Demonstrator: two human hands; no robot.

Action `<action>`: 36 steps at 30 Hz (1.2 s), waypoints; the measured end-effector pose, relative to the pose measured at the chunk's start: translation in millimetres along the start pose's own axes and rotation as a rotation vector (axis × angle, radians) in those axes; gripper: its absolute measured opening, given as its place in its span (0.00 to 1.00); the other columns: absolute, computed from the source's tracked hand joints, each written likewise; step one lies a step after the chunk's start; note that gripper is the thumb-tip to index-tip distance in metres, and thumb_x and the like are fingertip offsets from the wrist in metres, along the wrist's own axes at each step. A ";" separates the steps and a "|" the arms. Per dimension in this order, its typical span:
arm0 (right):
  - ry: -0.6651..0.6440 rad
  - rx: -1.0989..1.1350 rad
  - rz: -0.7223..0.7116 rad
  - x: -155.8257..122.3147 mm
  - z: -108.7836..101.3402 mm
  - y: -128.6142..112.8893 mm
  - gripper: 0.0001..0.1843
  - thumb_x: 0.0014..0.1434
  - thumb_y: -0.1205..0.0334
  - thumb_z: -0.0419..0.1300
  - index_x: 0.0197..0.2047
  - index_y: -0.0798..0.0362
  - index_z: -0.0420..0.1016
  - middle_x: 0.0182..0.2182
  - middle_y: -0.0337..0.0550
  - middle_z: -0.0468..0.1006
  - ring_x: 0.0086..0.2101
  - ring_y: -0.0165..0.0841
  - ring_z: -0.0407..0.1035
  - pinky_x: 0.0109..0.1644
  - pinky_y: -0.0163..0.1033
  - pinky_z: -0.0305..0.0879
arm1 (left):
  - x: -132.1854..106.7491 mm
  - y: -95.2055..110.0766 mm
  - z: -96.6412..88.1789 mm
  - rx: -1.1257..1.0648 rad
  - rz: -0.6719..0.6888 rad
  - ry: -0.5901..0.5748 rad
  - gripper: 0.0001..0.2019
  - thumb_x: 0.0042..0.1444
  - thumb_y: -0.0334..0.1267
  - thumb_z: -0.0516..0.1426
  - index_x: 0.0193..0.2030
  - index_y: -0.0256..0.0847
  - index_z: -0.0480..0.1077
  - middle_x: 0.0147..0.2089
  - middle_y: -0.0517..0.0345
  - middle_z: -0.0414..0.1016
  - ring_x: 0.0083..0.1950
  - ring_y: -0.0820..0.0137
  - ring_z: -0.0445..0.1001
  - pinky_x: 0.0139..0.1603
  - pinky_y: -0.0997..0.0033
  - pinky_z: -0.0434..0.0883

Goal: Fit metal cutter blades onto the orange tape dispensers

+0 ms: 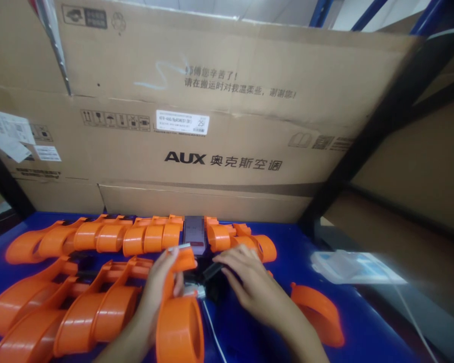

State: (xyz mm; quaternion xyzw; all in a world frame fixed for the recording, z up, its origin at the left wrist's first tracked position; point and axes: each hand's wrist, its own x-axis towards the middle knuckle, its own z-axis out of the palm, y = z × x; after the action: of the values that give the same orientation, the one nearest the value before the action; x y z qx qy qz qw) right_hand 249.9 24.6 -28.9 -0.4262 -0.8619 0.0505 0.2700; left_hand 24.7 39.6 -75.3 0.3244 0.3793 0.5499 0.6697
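Note:
My left hand (159, 280) is closed around an orange plastic tape dispenser (179, 327) with a wide ring at its lower end. A thin silvery strip (181, 247) shows at the dispenser's top, by my thumb. Between finger and thumb, my right hand (247, 277) pinches a black plastic piece (213, 272) just right of the dispenser. Darker black parts lie under it; I cannot make out their shape. Below, a small whitish piece (197, 291) sits close to a white cable (214, 325).
Rows of similar orange dispensers (111, 237) stand on the blue surface (245, 330), left and behind. A phone (194, 235) leans behind my hands. One orange piece (318, 312) lies right, near a clear plastic package (348, 267). A large cardboard box (227, 136) walls off the back.

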 end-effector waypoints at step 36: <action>0.309 0.625 0.355 7.2 14.1 -32.4 0.08 0.68 0.56 0.60 0.37 0.50 0.74 0.34 0.40 0.76 0.34 0.35 0.66 0.40 0.39 0.60 | -20.3 -11.9 8.4 0.144 0.183 -0.129 0.15 0.60 0.52 0.63 0.41 0.42 0.72 0.17 0.73 0.53 0.19 0.81 0.47 0.21 0.82 0.51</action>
State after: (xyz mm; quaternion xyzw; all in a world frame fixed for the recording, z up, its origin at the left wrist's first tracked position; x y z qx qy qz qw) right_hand 216.3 11.7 -27.5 -0.4684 -0.6670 0.2917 0.5006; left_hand 35.7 17.3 -78.2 0.4395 0.3430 0.5580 0.6147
